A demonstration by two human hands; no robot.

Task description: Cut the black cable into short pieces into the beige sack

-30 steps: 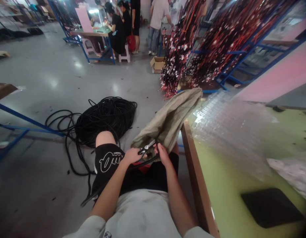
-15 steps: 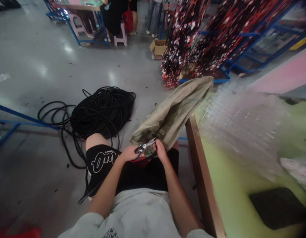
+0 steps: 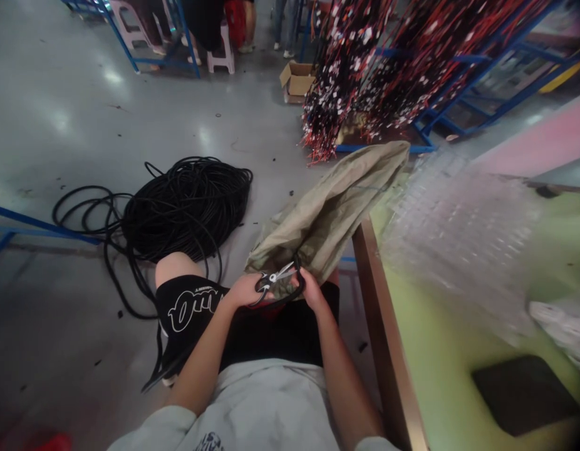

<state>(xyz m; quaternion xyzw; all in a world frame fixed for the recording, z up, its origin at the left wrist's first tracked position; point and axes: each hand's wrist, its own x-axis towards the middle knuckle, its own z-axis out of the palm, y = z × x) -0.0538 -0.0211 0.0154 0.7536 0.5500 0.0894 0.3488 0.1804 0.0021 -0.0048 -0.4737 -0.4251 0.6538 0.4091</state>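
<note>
- the black cable (image 3: 301,285) bends up above the person's lap, at the tips of the scissors (image 3: 273,278), whose blades stand apart.
- the left hand (image 3: 244,290) has its fingers curled round the scissor handles.
- the right hand (image 3: 310,289) has its fingers closed on the cable.
- the olive sack (image 3: 339,194) gapes just beyond both hands.
- a tangled black coil (image 3: 186,210) lies on the floor, beyond one knee.
- a green-topped table (image 3: 426,357) stands at the right.
</note>
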